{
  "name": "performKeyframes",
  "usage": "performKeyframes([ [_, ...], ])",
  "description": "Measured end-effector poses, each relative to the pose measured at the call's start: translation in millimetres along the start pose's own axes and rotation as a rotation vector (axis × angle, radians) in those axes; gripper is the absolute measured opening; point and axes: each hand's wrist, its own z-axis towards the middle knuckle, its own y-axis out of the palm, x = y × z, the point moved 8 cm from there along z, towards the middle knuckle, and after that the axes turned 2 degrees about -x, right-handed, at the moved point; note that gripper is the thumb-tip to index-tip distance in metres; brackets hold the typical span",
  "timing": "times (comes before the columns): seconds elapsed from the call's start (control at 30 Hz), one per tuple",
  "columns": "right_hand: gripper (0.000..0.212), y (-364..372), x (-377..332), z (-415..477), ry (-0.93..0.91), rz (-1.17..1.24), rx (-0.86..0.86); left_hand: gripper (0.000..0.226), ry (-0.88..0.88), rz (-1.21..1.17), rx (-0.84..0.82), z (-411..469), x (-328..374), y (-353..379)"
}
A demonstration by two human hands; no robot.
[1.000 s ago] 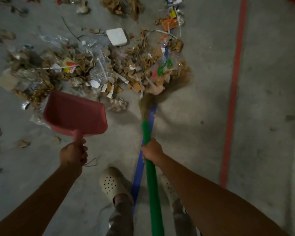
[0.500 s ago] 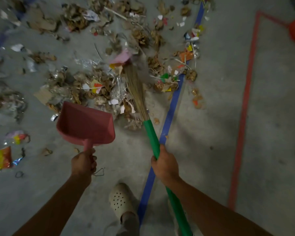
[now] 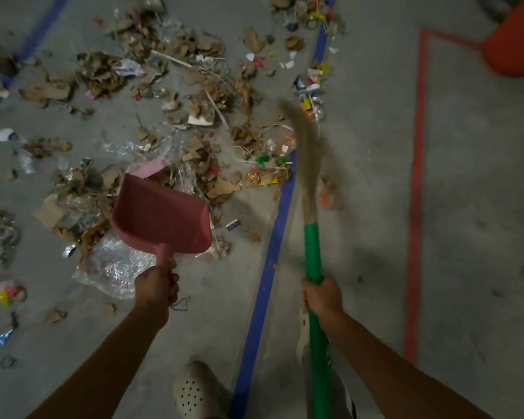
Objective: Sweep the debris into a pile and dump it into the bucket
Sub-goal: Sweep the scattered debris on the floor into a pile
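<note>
From the head view, the left hand point(image 3: 156, 285) is curled round the short stem of a smooth pink plastic dustpan point(image 3: 161, 219), whose flared scoop is held above the floor point(image 3: 481, 207) at the near edge of the debris point(image 3: 194, 131). The debris is torn brown cardboard, crinkled clear film and coloured scraps, spread loosely over the grey concrete. The right hand point(image 3: 322, 297) grips the glossy green tube of the broom point(image 3: 312, 252). Its straw-coloured bristles point(image 3: 304, 152) are smeared by blur beside a blue tape line point(image 3: 270, 267). An orange-red rounded vessel point(image 3: 515, 46), cut off at the top right corner, lies beyond a red line point(image 3: 415, 207). A pale perforated shoe point(image 3: 194, 391) is cropped below.
</note>
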Motion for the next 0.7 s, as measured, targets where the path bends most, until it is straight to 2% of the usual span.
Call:
performKeyframes([
  [0.1,0.033,-43.2,7.2,34.5,0.059,0.098,0.073,0.015,0.008,0.016,-0.005,0.1,2.6,43.4],
  [0.2,0.034,-73.1,29.3,66.8,0.206,0.189,0.086,0.015,-0.022,0.037,-0.026,-0.8,-7.2,83.9],
  [0.3,0.034,-84.7,50.2,89.6,0.340,0.183,0.029,0.019,-0.035,0.032,-0.053,-0.1,-17.1,114.8],
  [0.4,0.031,-72.5,55.9,103.4,0.360,0.083,-0.029,0.017,-0.045,0.056,-0.068,2.1,-24.3,133.2],
  [0.53,0.032,-30.5,20.1,108.7,0.161,-0.190,-0.106,0.016,-0.040,0.081,-0.045,10.8,-29.7,135.9],
  [0.7,0.033,20.5,-50.4,96.0,-0.119,-0.404,-0.218,0.019,-0.061,0.061,-0.006,23.1,-29.2,119.7],
])
